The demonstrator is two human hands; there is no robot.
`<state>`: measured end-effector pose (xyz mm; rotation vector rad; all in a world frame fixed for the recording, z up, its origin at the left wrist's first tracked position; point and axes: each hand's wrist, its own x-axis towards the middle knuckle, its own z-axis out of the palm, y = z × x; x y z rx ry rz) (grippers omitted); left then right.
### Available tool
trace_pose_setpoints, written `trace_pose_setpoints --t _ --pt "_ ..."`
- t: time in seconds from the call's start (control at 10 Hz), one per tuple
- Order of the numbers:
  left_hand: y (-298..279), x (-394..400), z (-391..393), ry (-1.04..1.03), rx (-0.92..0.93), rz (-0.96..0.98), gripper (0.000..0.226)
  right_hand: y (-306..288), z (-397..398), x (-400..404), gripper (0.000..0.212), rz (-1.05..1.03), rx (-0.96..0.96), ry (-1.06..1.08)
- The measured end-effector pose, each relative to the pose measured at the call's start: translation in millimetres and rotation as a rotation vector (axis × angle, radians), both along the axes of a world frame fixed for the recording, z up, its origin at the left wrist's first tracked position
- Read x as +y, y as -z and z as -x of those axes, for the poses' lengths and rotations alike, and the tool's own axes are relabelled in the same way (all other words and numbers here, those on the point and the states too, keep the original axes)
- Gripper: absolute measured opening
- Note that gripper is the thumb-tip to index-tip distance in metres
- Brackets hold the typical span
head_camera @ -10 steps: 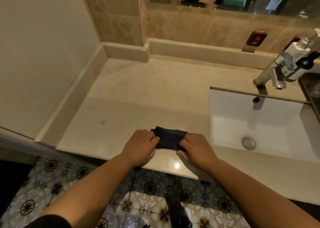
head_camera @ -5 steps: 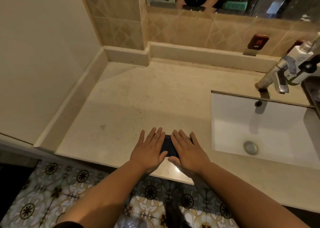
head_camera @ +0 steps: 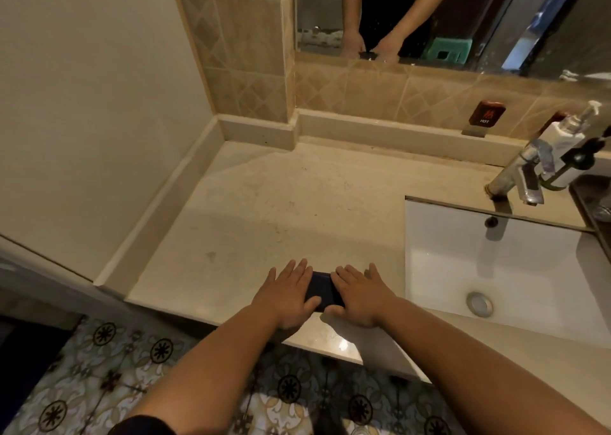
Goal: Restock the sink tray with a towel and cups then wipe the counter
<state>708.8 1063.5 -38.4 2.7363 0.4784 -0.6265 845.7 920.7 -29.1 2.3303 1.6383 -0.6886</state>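
The person's left hand (head_camera: 287,297) and right hand (head_camera: 358,297) lie flat, palms down, on a small folded dark cloth (head_camera: 323,289) at the front edge of the beige stone counter (head_camera: 291,209). Fingers of both hands are spread and extended, pressing on the cloth rather than gripping it; only the strip between the two hands shows. The cloth sits just left of the white sink basin (head_camera: 496,269), whose drain (head_camera: 479,304) is visible. A chrome faucet (head_camera: 520,176) stands behind the basin, with a white pump bottle (head_camera: 562,143) beside it. A dark tray (head_camera: 595,203) shows at the right edge; its contents cannot be made out. A small brown "HOT" sign (head_camera: 486,117) stands against the tiled backsplash. The mirror (head_camera: 429,18) above reflects both forearms and the cloth
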Motion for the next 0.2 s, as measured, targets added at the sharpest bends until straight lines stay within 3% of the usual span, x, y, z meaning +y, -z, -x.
trace_pose_setpoints --t 0.1,0.2 --pt "-40 21 -4 -0.034 0.093 0.045 0.075 -42 -13 32 0.069 0.238 0.14 0.062" --pt "-79 45 -11 -0.087 0.214 0.088 0.076 -80 -27 64 0.076 0.338 0.179 0.049"
